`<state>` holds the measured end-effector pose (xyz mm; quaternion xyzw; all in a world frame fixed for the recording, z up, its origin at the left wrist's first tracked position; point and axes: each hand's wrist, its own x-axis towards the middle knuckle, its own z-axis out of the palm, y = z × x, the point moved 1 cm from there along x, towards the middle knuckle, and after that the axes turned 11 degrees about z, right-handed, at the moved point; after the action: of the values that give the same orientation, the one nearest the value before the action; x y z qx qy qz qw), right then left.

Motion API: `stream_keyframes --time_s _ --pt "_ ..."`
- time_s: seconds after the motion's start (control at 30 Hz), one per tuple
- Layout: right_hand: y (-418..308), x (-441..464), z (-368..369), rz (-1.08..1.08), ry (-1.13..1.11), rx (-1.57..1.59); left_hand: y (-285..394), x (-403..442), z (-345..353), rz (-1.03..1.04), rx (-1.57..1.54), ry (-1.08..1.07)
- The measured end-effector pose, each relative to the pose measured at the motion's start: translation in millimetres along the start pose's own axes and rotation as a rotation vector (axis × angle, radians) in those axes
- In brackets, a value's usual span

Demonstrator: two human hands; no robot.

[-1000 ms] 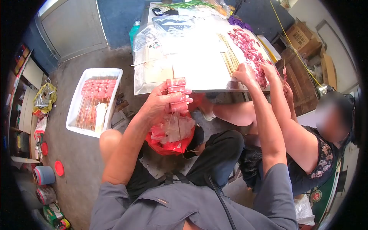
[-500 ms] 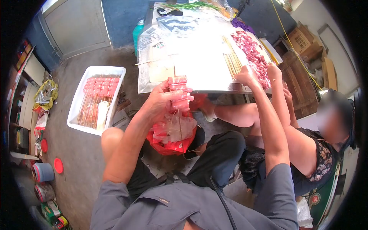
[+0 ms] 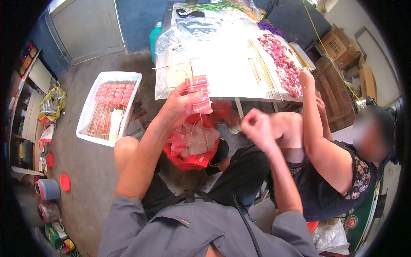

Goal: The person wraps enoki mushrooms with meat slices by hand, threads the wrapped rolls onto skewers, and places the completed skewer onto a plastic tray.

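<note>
My left hand (image 3: 180,103) is wrapped round the lower left side of a skewered stack of pink meat rolls (image 3: 198,94), held upright in front of the table edge. A thin stick hangs below the stack, over a red plastic bag (image 3: 188,150). My right hand (image 3: 258,128) is in the air between the bag and a co-worker's knee, its fingers curled in a pinch; what they hold, if anything, is too small to name. Bare sticks (image 3: 262,70) lie on the table (image 3: 214,81), beside a long heap of cut raw meat (image 3: 280,64).
On the left, a white tray (image 3: 85,124) of finished skewers sits above the floor. A co-worker (image 3: 325,171) sits close on my right, hands at the table's right edge. Cardboard boxes (image 3: 338,45) are piled behind. A red lid (image 3: 65,182) lies on the floor.
My right hand has drawn back from the sticks beside the meat, down and to the left towards my lap. My left hand keeps hold of the meat stack and has barely moved.
</note>
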<state>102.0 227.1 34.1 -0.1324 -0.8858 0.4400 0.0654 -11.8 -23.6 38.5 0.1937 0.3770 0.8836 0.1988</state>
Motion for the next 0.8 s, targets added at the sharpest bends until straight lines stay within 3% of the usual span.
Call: stream_keyframes --time_s 0.27,0.37,0.43,0.53,0.8 --pt "0.4 -60.4 61.6 0.000 -0.236 0.006 3.9 -5.8 -10.9 0.031 0.021 -0.057" --pt "-2.5 -56.8 67.2 0.162 -0.309 0.171 1.9 -6.3 -12.5 -0.015 0.017 -0.083" --pt "-24.4 -54.0 69.5 0.281 -0.404 0.498 0.8 -7.2 -11.9 -0.039 0.064 -0.077" --pt "-33.7 -47.5 82.7 0.245 -0.437 0.523 0.4 -8.1 -11.4 -0.086 0.024 -0.112" --pt "-14.6 -52.7 75.0 0.181 -0.230 0.410 39.7 0.1 -38.2 0.073 -0.004 0.099"
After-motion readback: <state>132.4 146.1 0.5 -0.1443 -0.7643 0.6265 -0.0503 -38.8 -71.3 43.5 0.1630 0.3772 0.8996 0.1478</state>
